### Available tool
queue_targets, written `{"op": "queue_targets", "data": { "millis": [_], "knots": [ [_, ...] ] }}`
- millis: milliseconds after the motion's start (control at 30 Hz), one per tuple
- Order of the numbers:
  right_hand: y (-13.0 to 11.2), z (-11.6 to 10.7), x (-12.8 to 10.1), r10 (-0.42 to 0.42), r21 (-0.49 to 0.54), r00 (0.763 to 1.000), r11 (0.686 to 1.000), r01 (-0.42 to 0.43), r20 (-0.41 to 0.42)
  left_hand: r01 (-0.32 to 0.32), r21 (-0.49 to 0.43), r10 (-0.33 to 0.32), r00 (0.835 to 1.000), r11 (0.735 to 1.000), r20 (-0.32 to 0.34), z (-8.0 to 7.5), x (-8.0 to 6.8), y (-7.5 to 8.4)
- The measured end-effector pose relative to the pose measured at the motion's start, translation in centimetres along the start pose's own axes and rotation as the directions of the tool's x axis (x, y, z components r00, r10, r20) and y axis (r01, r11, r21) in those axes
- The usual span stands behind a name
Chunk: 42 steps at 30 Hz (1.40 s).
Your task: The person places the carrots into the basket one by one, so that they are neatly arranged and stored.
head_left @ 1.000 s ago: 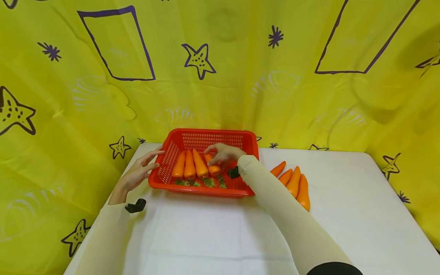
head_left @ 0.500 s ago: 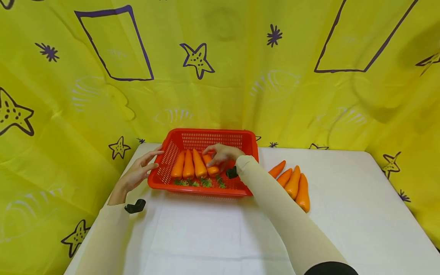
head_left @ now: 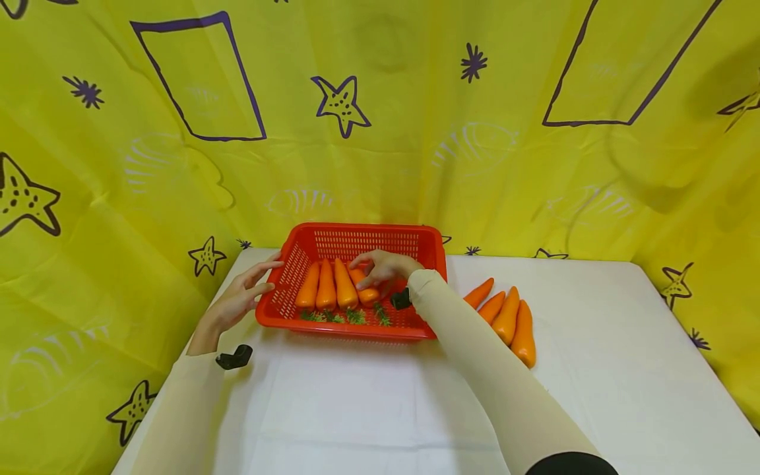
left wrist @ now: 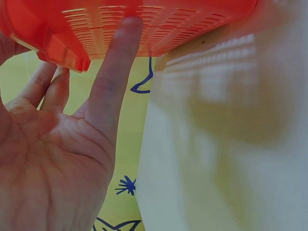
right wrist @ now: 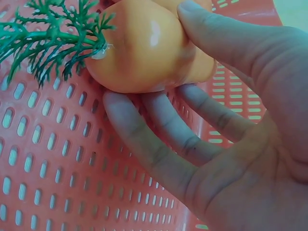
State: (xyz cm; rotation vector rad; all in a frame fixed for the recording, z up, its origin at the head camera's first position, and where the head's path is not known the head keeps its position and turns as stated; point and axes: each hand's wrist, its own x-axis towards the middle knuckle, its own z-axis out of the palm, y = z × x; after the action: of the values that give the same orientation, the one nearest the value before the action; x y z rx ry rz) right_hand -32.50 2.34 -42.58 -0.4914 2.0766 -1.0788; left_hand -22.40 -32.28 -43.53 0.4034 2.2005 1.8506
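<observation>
My left hand (head_left: 234, 303) is at the left end of a red perforated plastic basket (head_left: 350, 331), fingertips at its rim. In the left wrist view one long straight finger (left wrist: 103, 91) touches the basket's outer wall from beneath. Inside the basket my right hand (head_left: 386, 267) holds a toy carrot (right wrist: 137, 48) with green leaves (right wrist: 53, 38). Its thumb lies on top of the carrot and the other fingertips are along the lower side. Beside it, three more carrots (head_left: 326, 287) lie in a row, narrow ends toward the back, leaves toward the front.
To the right of the basket several loose carrots (head_left: 515, 323) lie on the white-covered table (head_left: 617, 369), partly behind my right sleeve (head_left: 475, 356). A yellow patterned curtain (head_left: 392, 171) hangs close behind the basket and along both sides.
The right hand and its carrot have shifted very slightly left, closer to the row. The left hand and the loose carrots look the same.
</observation>
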Motion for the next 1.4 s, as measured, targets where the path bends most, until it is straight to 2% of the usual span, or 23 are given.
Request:
{"op": "queue_targets", "data": {
  "millis": [133, 367, 633, 800, 967, 1167, 1300, 1400],
  "knots": [
    [0.0, -0.1, -0.2, -0.012, -0.043, 1.0, 0.999, 0.012, -0.004, -0.004, -0.01, 0.004, 1.0, 1.0, 0.003, 0.2, 0.1, 0.1],
    [-0.7, -0.7, -0.9, -0.055, -0.229, 0.998, 0.972, 0.056, 0.011, -0.003, -0.011, 0.003, 1.0, 1.0, 0.003, 0.3, 0.1, 0.0],
    [-2.0, -1.7, -2.5, -0.028, -0.297, 0.999, 0.954, 0.035, 0.028, 0.007, -0.013, -0.007, 1.0, 1.0, 0.002, 0.1, 0.0, -0.3],
    [-3.2, -2.4, -4.1, -0.039, -0.341, 0.998, 0.938, 0.053, 0.046, 0.005, -0.012, -0.005, 1.0, 1.0, 0.006, 0.0, 0.0, -0.4],
    [-3.8, -3.0, -5.9, -0.106, -0.412, 0.992, 0.903, 0.124, 0.067, 0.003, -0.014, -0.003, 1.0, 1.0, 0.006, 0.0, -0.1, -0.3],
    [-3.8, -4.0, -8.6, -0.225, -0.51, 0.973, 0.833, 0.214, 0.042, -0.023, -0.026, 0.023, 1.0, 0.999, 0.015, 0.0, -0.1, -0.4],
    [-3.3, -4.9, -10.6, -0.297, -0.516, 0.955, 0.819, 0.252, -0.004, -0.032, -0.031, 0.033, 0.999, 0.999, 0.02, 0.0, -0.2, -0.3],
    [-2.8, -5.6, -12.5, -0.328, -0.472, 0.944, 0.839, 0.271, -0.042, -0.037, -0.032, 0.037, 0.999, 0.999, 0.023, 0.0, -0.1, -0.2]
  ]
}}
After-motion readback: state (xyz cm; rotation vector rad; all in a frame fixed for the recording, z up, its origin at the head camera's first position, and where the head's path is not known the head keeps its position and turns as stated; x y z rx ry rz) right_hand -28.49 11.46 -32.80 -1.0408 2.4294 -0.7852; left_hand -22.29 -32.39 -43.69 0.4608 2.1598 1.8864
